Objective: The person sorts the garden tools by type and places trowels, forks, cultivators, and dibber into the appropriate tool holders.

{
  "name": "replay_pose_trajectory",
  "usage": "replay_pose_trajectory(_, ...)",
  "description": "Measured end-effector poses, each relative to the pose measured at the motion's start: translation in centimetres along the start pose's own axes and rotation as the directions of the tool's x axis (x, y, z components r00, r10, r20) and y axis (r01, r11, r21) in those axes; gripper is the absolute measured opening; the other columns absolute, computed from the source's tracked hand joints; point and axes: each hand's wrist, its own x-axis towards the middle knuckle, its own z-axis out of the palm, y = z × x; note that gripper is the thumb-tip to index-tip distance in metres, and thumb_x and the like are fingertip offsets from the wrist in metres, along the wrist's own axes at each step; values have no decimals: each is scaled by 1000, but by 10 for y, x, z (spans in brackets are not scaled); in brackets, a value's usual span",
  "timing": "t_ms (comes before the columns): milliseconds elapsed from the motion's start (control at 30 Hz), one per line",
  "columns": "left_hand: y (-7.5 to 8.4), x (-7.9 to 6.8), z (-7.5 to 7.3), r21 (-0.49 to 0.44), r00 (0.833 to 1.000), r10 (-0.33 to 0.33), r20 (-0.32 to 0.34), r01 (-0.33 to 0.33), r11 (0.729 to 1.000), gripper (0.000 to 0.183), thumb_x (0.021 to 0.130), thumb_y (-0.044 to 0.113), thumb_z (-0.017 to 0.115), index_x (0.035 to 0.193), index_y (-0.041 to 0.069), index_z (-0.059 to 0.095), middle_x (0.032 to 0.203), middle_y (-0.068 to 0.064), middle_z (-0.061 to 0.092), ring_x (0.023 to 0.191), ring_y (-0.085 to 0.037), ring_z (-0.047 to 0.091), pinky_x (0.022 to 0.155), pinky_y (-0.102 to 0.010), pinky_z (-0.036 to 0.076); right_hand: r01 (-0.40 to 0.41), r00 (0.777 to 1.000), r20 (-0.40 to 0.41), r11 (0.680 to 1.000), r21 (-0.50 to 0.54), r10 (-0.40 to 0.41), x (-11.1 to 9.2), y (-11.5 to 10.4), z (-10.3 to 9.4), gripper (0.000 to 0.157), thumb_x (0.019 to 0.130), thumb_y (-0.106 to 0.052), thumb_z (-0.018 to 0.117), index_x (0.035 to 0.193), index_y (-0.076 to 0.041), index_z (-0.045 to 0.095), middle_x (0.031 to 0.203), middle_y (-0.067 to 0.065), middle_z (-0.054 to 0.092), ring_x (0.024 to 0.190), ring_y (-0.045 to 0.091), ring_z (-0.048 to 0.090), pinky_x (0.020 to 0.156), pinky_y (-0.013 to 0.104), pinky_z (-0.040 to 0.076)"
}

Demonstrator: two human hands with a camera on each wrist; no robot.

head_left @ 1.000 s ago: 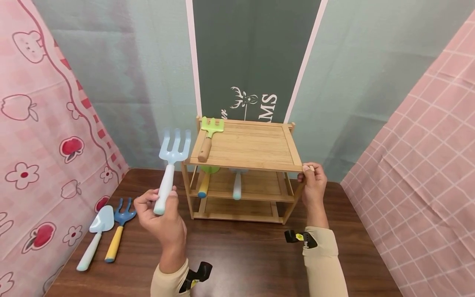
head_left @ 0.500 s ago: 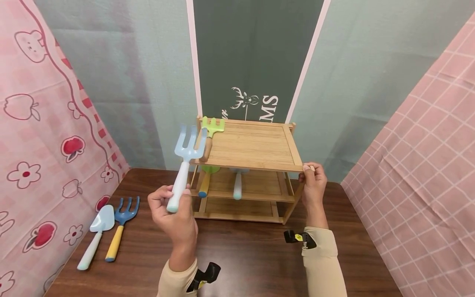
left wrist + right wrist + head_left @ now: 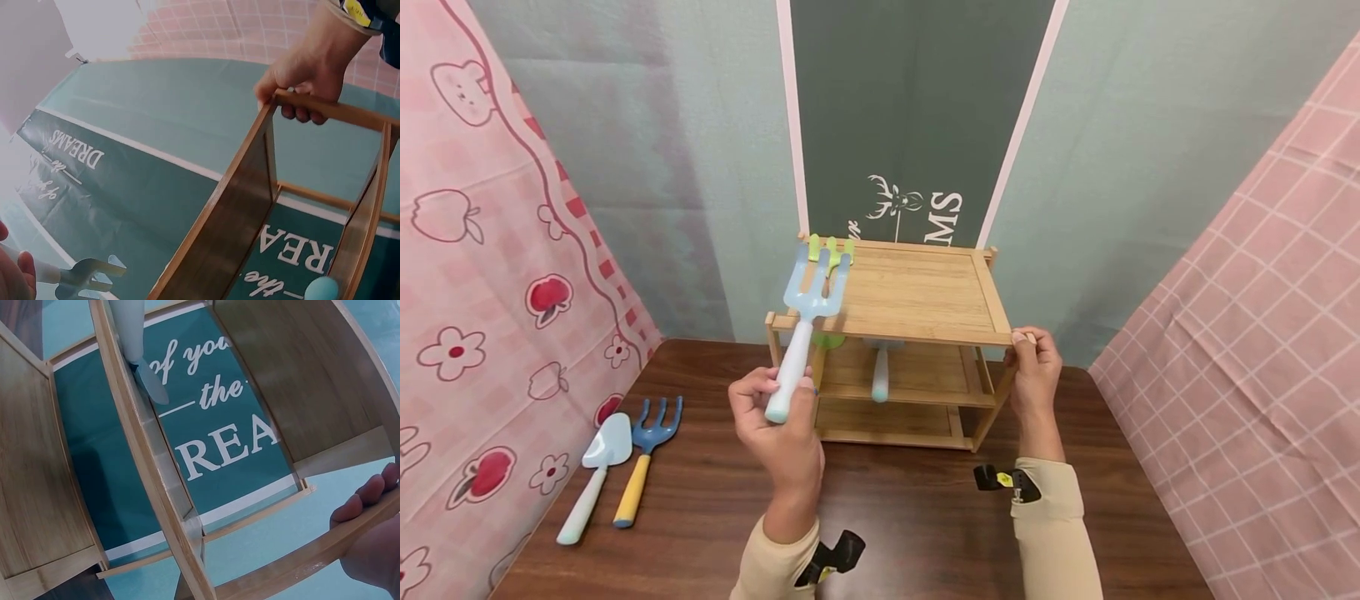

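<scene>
My left hand (image 3: 782,425) pinches the white handle of a light blue toy garden fork (image 3: 808,304), tines pointing up and away. In the head view the fork overlaps the front left corner of the wooden shelf rack (image 3: 917,292). Behind its tines lies a green hand rake (image 3: 833,252) on the top shelf, its handle mostly hidden. My right hand (image 3: 1036,371) grips the rack's front right post at the top corner; the right wrist view shows its fingers (image 3: 369,490) curled round the wood. On the middle shelf rests a tool with a white handle (image 3: 881,375).
A light blue trowel (image 3: 607,442) and a blue fork with a yellow handle (image 3: 642,467) lie on the dark wooden table (image 3: 910,517) at the left. Also on the middle shelf, a green-headed tool (image 3: 828,340) is partly hidden. Curtains hang behind and at both sides.
My left hand has carried the light blue fork rightward, from beside the rack to over its front left corner, now covering part of the green rake. My right hand stays on the post.
</scene>
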Motion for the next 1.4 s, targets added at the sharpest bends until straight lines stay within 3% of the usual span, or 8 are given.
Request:
replay_pose_trajectory(233, -9, -10, 9, 15, 999, -42, 25, 42, 999, 29, 69, -20, 58, 82, -8, 35, 94, -14, 42, 88, -30, 55, 73, -38, 53, -19, 1000, -16, 1000, 2, 19, 0, -2, -1, 17, 86, 7, 54, 79, -5, 64, 74, 6, 54, 57, 14, 49, 51, 22, 42)
replay_pose_trajectory(567, -25, -21, 18, 58, 993, -115, 36, 113, 992, 31, 69, -16, 58, 84, -12, 31, 93, -12, 43, 88, -30, 54, 75, -40, 52, -133, 991, -29, 991, -13, 133, 0, -10, 0, 6, 87, 4, 59, 82, 3, 63, 73, 7, 55, 59, 15, 52, 55, 25, 46)
replay_pose_trajectory(1000, -44, -22, 28, 111, 988, -151, 43, 146, 983, 29, 72, -13, 59, 84, -9, 33, 93, -13, 45, 89, -38, 55, 76, -41, 52, -99, 992, -75, 995, -6, 98, -3, -8, 5, 17, 87, 6, 57, 78, -6, 65, 68, 3, 52, 59, 17, 46, 56, 25, 40)
replay_pose_trajectory(1167, -51, -21, 33, 118, 984, -174, 47, 168, 979, 28, 74, -11, 59, 85, -8, 34, 93, -11, 45, 88, -33, 55, 76, -40, 52, -99, 995, -30, 994, -37, 98, -5, -9, 3, 4, 88, 1, 58, 87, 2, 62, 67, 3, 51, 62, 19, 46, 60, 26, 40)
replay_pose_trajectory(1233, -53, -20, 35, 123, 982, -181, 46, 174, 977, 27, 74, -10, 59, 85, -6, 35, 93, -12, 46, 86, -31, 55, 74, -38, 52, -102, 995, -13, 994, -38, 101, -5, -9, 2, 6, 88, -1, 58, 89, 5, 60, 67, 3, 51, 63, 20, 46, 61, 27, 40)
replay_pose_trajectory(1400, -61, -17, 44, 140, 978, -204, 34, 197, 970, 27, 74, -9, 60, 85, 3, 38, 89, -10, 46, 74, -22, 50, 61, -28, 48, -113, 994, -5, 993, -36, 113, -4, -9, 1, 10, 89, 2, 55, 84, -2, 62, 67, 3, 49, 63, 20, 45, 60, 27, 40)
